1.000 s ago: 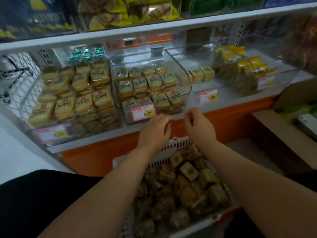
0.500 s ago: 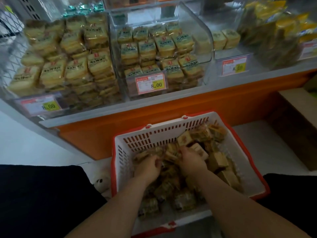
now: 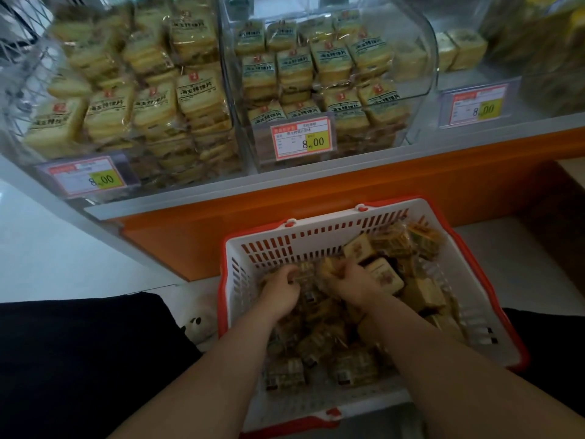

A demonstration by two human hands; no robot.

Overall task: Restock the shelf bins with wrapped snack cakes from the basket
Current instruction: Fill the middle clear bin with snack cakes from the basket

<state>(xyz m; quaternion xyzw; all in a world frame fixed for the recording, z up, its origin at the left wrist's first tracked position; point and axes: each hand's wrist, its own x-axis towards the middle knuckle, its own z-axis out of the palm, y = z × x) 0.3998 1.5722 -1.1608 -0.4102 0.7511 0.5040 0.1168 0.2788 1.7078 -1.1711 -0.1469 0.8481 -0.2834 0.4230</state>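
A white basket (image 3: 316, 229) with a red rim sits on the floor below the shelf, filled with several wrapped snack cakes (image 3: 383, 277). Both my hands are down in the pile. My left hand (image 3: 280, 291) curls its fingers round a wrapped cake near the basket's left side. My right hand (image 3: 354, 282) grips another wrapped cake in the middle. Above, a clear bin (image 3: 424, 58) holds stacked cakes with green labels, and a wider bin (image 3: 9, 128) to its left holds stacked yellow cakes.
An orange shelf base (image 3: 221, 217) runs behind the basket. Price tags reading 8.00 (image 3: 302, 139) hang on the bin fronts. A third bin (image 3: 474, 99) at the right holds a few cakes. My dark-clothed knees flank the basket; a brown box edge (image 3: 557, 198) stands right.
Both hands dropped from the front of the middle bin down into the basket. The view tilted down and moved closer. The fingers have now closed on cakes.
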